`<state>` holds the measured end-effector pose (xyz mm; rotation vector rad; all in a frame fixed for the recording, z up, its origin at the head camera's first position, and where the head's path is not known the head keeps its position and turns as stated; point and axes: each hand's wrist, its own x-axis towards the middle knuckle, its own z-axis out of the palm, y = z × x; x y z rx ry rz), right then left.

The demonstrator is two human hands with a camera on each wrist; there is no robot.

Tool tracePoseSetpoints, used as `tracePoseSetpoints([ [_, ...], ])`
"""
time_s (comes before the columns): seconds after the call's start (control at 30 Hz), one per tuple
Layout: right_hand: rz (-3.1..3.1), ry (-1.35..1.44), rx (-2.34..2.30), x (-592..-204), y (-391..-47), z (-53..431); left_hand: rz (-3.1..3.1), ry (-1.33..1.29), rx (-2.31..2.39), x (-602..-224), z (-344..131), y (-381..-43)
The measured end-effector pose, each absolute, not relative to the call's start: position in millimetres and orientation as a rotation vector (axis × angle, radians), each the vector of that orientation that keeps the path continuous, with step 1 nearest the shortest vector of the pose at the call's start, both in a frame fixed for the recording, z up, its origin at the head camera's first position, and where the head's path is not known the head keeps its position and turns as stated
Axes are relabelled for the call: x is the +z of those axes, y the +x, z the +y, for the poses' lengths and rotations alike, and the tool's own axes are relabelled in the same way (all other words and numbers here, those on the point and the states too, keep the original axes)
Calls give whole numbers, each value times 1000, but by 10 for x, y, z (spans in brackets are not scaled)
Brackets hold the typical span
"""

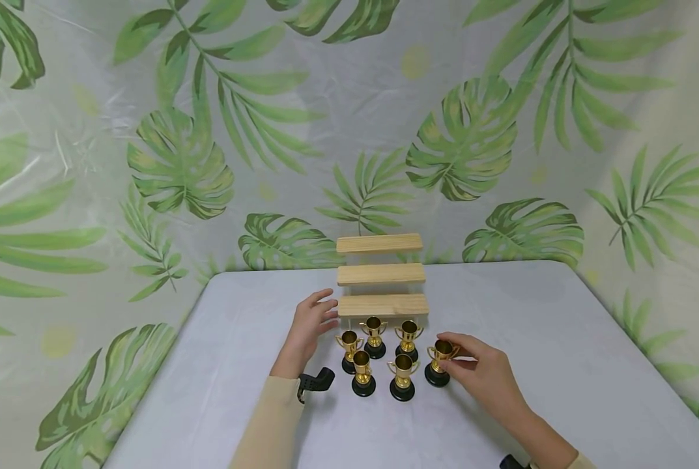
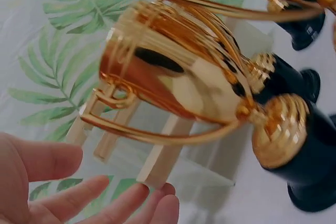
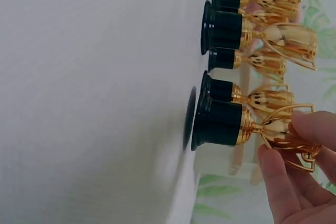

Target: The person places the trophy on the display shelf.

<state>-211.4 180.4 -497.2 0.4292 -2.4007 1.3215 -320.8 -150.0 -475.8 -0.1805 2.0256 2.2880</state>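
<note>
One trophy [image 3: 242, 125]; in right hand's [image 1: 491, 372] pinch

Soft light, faint shadows (bright glints on gold trophies [image 2: 173, 77]).

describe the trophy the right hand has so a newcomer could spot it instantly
On the pale table, find the three-slat wooden rack. In front of it is a group of six black-based gold trophies. Yours is the rightmost trophy, the only one pinched by the right hand.
</note>
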Motion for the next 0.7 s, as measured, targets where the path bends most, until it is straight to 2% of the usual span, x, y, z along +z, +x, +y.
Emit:
tracePoseSetpoints([
  [0.47,-2413,409,1287,-4882,-2149,1800,1654,-214,2443,-4794,-1546,-3257],
  [0.7,-2390,408,1291,-4850,-2169,1783,1660,-253,2458,-4819,-1528,-3259],
])
